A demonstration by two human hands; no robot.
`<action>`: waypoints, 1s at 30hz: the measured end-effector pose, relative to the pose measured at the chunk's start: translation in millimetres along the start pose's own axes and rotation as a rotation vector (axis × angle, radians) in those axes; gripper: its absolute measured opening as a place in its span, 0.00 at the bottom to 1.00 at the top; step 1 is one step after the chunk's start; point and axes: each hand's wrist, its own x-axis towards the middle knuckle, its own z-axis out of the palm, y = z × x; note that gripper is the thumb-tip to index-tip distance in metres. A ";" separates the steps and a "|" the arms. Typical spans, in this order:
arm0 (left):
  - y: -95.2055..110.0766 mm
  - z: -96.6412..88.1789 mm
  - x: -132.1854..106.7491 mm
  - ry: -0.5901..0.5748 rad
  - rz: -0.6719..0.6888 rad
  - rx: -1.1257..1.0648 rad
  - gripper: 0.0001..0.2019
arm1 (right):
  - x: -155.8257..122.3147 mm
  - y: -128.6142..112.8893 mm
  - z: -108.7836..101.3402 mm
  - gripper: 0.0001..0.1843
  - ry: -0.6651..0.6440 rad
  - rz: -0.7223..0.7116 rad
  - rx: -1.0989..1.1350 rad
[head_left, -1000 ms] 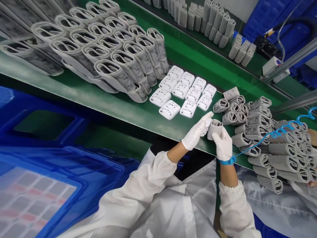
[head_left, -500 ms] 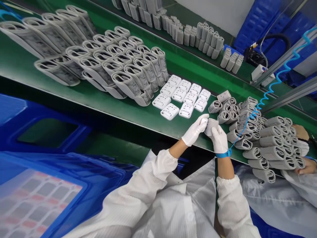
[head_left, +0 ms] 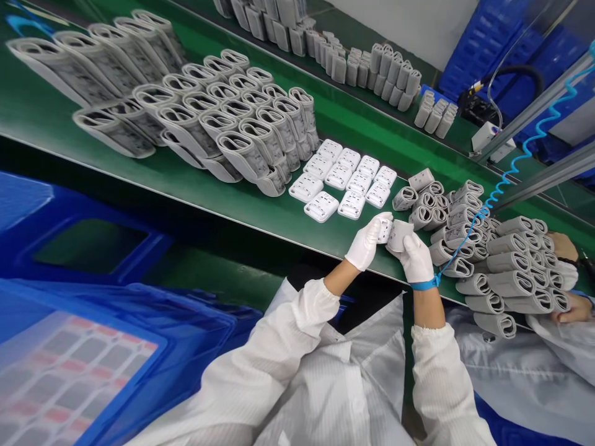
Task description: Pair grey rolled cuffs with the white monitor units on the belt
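Two gloved hands together over near edge of green belt (head_left: 344, 124): left hand (head_left: 365, 243) pinches white unit (head_left: 383, 230), right hand (head_left: 418, 260) wraps rolled grey cuff (head_left: 400, 234). Cuff likely light, soft, springy (may unroll); hold around roll's middle. Unit rigid, smooth.

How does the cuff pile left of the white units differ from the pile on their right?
The left pile has longer cuffs with printed sides, in leaning rows; the right pile has shorter plain cuffs, heaped sideways. The left pile lies far from the right hand, which holds one cuff; the right pile sits beside it. Both are rolled grey cuffs on the green belt.
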 end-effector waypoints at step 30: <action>10.6 -3.8 -17.1 -0.008 0.122 0.387 0.49 | -5.7 10.4 11.0 0.43 0.230 -0.074 -0.294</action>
